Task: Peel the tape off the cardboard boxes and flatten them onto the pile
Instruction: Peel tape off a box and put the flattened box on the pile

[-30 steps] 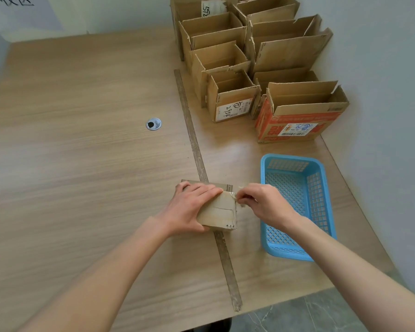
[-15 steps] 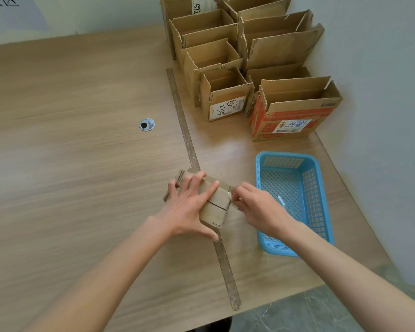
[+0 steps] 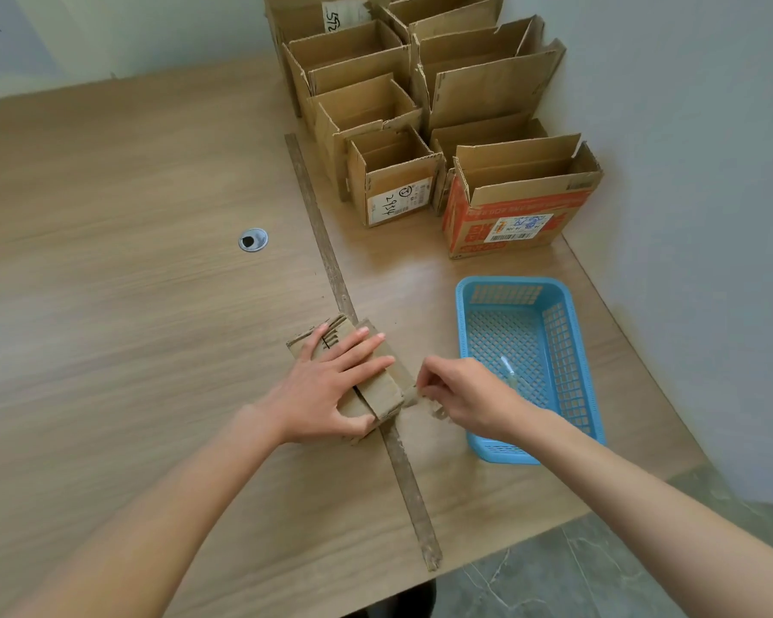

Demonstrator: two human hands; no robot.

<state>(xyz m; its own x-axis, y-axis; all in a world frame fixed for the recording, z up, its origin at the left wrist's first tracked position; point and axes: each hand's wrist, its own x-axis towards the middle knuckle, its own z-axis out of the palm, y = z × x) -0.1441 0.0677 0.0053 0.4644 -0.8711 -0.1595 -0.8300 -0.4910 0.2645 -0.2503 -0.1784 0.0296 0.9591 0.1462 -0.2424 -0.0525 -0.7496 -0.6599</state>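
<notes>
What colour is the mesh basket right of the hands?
Light blue; the basket shows clearly in the head view.

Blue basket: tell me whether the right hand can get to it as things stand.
Probably yes. The right hand pinches tape at the small box right beside the blue basket, whose top is open, with nothing between them.

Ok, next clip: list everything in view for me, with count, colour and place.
small box: one, brown, near centre, under the left hand
tape: one strip, brownish, coming off the small box's right end
open boxes: several, brown, one with orange print, far right
basket: one, blue, right of the small box, a clear scrap inside
strip: one, dark, running down the table
grommet: one, silver, left of the strip
table: one, light wood
left hand: flat on the small box
right hand: pinches the tape
</notes>
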